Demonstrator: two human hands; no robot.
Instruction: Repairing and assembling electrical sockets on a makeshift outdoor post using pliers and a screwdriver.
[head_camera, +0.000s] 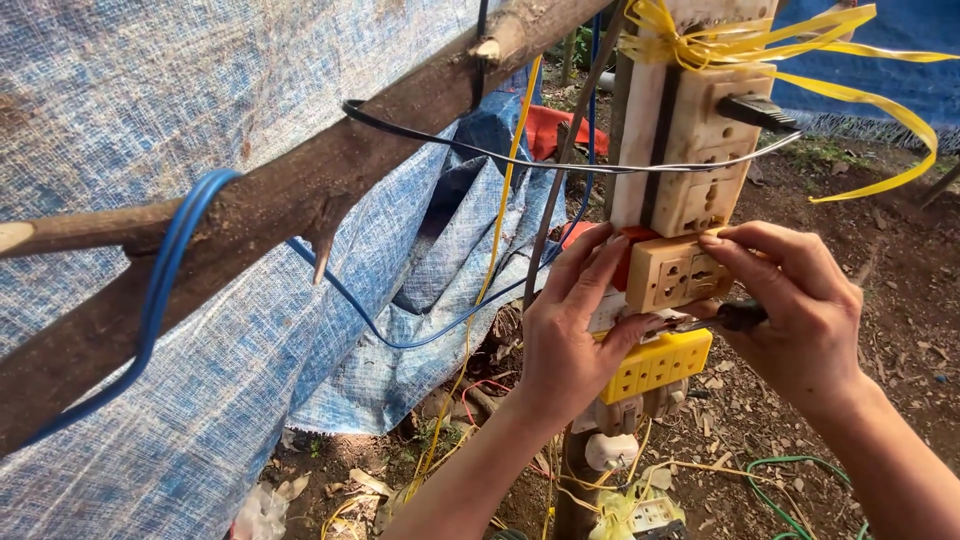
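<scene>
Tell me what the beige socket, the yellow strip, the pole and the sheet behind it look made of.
Beige socket, held by both the left hand and right hand: likely moulded plastic, matt and grimy.
Yellow strip: glossier moulded plastic, by its sheen and sharp cells.
Pole: raw wood, rough bark and cut branch stubs.
Sheet: probably woven plastic tarpaulin, given its fine grid weave.

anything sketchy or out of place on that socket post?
Yes. The top socket block is lashed to the post with yellow strip, not screwed. The lower beige socket, between the left hand and right hand, sits tilted. Loose wires hang below the yellow socket strip.
</scene>
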